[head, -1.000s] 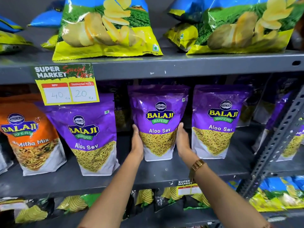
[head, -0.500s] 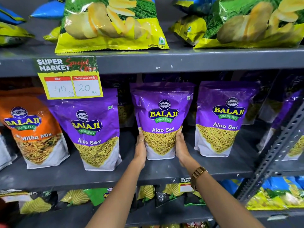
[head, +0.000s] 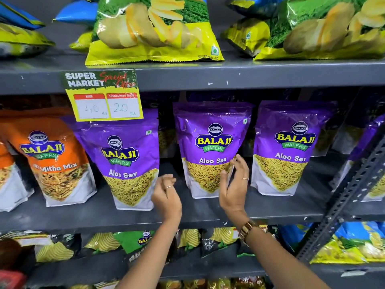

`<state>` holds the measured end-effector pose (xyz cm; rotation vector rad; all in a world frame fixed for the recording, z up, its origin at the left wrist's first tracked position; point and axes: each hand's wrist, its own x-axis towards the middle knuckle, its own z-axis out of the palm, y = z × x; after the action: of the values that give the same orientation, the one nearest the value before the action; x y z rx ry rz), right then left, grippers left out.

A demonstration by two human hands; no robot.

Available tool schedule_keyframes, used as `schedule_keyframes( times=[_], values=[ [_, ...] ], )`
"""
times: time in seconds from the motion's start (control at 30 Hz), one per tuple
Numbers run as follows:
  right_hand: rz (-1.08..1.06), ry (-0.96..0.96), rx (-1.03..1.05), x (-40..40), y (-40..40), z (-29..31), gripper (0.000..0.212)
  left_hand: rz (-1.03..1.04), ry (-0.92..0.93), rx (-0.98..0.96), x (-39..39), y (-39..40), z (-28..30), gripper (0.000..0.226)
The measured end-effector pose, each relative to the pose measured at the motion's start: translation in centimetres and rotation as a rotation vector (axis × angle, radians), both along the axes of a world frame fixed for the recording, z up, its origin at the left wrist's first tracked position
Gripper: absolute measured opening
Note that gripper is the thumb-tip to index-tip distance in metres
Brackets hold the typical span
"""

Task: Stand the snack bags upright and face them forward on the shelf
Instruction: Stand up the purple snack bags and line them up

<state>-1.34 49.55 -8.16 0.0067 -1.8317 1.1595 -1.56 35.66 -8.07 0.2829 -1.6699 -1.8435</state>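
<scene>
Three purple Aloo Sev bags stand upright, labels forward, on the grey middle shelf [head: 208, 213]: a left one [head: 125, 159], a middle one [head: 210, 147] and a right one [head: 291, 147]. My left hand [head: 166, 195] hovers in the gap between the left and middle bags, fingers loosely curled, holding nothing. My right hand [head: 235, 184] is just off the middle bag's lower right corner, fingers spread, blurred by motion. An orange Mitha Mix bag [head: 52, 159] leans at the left.
More purple bags stand behind the front row. Green-yellow chip bags [head: 154, 30] lie on the upper shelf above a price tag [head: 104, 97]. A slotted metal upright [head: 354, 188] crosses diagonally at the right. Dark and green snack bags [head: 141, 240] fill the lower shelf.
Both hands have let go of the middle Aloo Sev bag and pulled back toward me. The bag stays standing upright on the shelf.
</scene>
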Motion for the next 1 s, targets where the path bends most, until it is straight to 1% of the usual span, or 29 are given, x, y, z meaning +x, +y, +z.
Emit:
schedule_keyframes(
  times=[0.07, 0.2, 0.33, 0.43, 0.47, 0.5, 0.53, 0.63, 0.67, 0.7, 0.73, 0.77, 0.83, 0.9, 1.0],
  values=[
    [0.059, 0.029, 0.106, -0.1, -1.5, 0.1, 0.023, 0.075, 0.035, -0.035, 0.7, -1.9, 0.5, 0.030],
    [0.263, -0.075, 0.134, -0.3, -5.2, 1.0, 0.018, 0.185, 0.048, -0.001, 0.6, -6.3, 0.5, 0.031],
    [0.338, -0.167, 0.083, -0.5, -8.7, 1.3, 0.026, 0.242, 0.042, -0.035, 0.8, -10.3, 1.1, 0.022],
    [0.362, -0.255, 0.063, -0.6, -10.9, 1.0, 0.033, 0.268, -0.014, -0.060, 0.5, -12.3, 1.8, 0.011],
    [0.377, -0.296, 0.060, -0.8, -11.6, 0.7, 0.037, 0.256, -0.040, -0.050, 0.2, -13.0, 2.0, 0.012],
    [0.398, -0.349, 0.056, -0.8, -12.3, 0.5, 0.043, 0.232, -0.080, -0.037, -0.2, -13.8, 1.9, 0.021],
    [0.424, -0.394, 0.045, -0.9, -12.9, 0.3, 0.050, 0.186, -0.127, -0.043, -0.7, -14.6, 1.7, 0.035],
    [0.513, -0.508, 0.036, -1.3, -14.5, -0.4, 0.073, -0.024, -0.261, -0.117, -1.6, -16.1, 1.0, 0.077],
    [0.542, -0.543, 0.037, -1.4, -14.9, -0.7, 0.074, -0.098, -0.284, -0.122, -1.7, -16.3, 0.8, 0.082],
    [0.569, -0.589, 0.033, -1.5, -15.2, -0.8, 0.070, -0.156, -0.293, -0.117, -1.8, -16.2, 0.7, 0.079],
    [0.596, -0.628, 0.022, -1.5, -15.5, -0.9, 0.063, -0.195, -0.293, -0.111, -1.9, -16.1, 0.6, 0.069],
    [0.615, -0.663, 0.009, -1.5, -15.6, -1.0, 0.055, -0.212, -0.294, -0.105, -1.9, -15.9, 0.6, 0.059],
    [0.638, -0.703, -0.046, -1.7, -15.6, -0.9, 0.049, -0.206, -0.281, -0.109, -2.2, -15.6, 0.5, 0.050],
    [0.651, -0.717, -0.102, -2.0, -15.5, -0.6, 0.054, -0.213, -0.273, -0.115, -2.4, -15.3, 0.7, 0.048],
    [0.637, -0.734, -0.139, -2.4, -15.2, 0.1, 0.067, -0.232, -0.259, -0.116, -2.8, -14.6, 1.1, 0.046]
  ],
)
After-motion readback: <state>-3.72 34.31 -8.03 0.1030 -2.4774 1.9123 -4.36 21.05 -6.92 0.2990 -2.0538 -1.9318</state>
